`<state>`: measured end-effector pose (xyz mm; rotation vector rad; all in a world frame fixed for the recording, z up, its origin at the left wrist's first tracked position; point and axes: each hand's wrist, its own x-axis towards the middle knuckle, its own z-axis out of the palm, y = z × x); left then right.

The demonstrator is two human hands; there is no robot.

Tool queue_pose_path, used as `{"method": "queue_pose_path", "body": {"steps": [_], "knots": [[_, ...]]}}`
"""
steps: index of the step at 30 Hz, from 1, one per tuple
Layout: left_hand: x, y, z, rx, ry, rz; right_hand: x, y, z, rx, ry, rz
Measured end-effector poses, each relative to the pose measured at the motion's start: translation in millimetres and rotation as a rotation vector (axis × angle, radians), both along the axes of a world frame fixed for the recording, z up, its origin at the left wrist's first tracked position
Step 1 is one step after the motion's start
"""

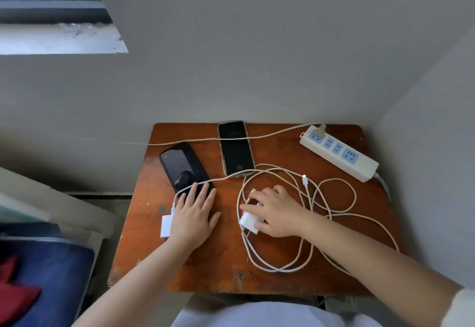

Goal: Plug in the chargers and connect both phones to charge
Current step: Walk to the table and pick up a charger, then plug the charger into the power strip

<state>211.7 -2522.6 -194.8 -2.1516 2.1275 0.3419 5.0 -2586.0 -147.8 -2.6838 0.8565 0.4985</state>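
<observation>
Head view: right hand (276, 211) closed over a white charger brick (250, 220) near mid-desk, fingers (248, 208) curled around its top, apparently grasping it. Power strip (339, 154) lying up and to the right of that brick, at the desk's far right corner, long axis slanting from far-left to near-right, blue sockets facing up; clearly nearer the right hand. Left hand (195, 213) flat, fingers spread and released, resting on the near end of the black phone (183, 167), second white charger (167, 225) just beside its wrist. Second phone (235, 148) farther back. Loose white cable (331, 213) looped around the right forearm; free connector (305, 180) unplugged. Likely next: carrying the brick up-right to a socket.
</observation>
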Motion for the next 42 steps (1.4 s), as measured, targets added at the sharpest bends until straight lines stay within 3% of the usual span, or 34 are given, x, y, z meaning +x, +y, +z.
{"method": "queue_pose_path", "body": {"steps": [9,13,16,19,22,30,42], "knots": [[-26,-18,11,-0.056,-0.026,0.042,-29,3,-16,0.000,-0.115,0.102],[-52,-44,13,-0.101,0.043,-0.009,-54,-5,-3,-0.048,-0.270,-0.117],[-76,-64,13,-0.112,0.104,-0.069,-88,-32,18,-0.170,-0.325,-0.445],[-102,-83,12,-0.092,0.153,-0.143,-122,-64,37,-0.305,-0.291,-0.697],[-125,-97,10,-0.054,0.165,-0.175,-145,-87,47,-0.355,-0.183,-0.818],[-138,-110,-10,0.036,0.065,-0.247,-145,-118,47,-0.410,-0.034,-0.741],[-136,-109,-16,0.006,0.123,-0.243,-134,-133,43,-0.439,0.104,-0.726]]}}
